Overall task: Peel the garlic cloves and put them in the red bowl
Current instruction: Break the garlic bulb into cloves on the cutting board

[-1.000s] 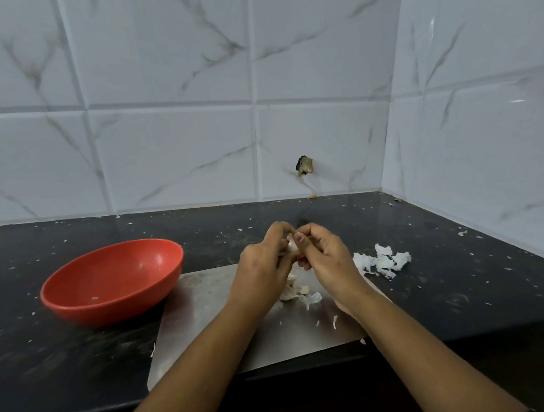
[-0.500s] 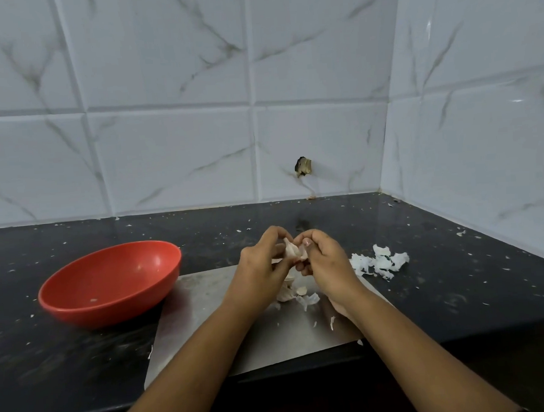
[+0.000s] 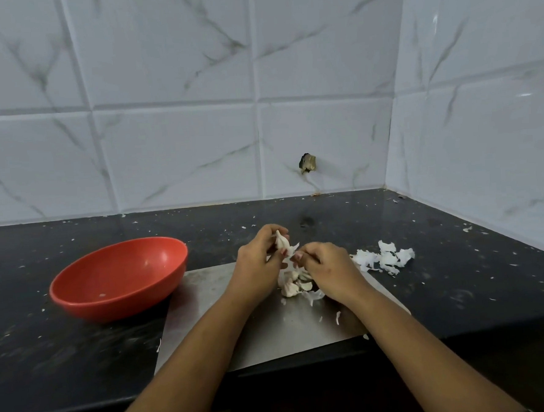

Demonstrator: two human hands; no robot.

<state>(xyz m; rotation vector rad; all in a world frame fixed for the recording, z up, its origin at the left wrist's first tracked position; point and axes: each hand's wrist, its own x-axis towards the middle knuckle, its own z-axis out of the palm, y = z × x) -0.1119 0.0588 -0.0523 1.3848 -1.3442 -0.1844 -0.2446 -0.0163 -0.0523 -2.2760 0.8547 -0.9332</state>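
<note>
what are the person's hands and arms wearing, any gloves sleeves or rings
Left hand and right hand: no gloves, no rings visible. Left forearm and right forearm are sleeveless up to the frame's bottom edge; thin slivers there are too small to identify.

White marbled wall tiles [image 3: 178,154], black countertop [image 3: 459,264]

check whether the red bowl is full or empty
Almost empty. The red bowl shows bare red inside, with only a couple of tiny pale flecks; nothing bigger lies in it.
</note>
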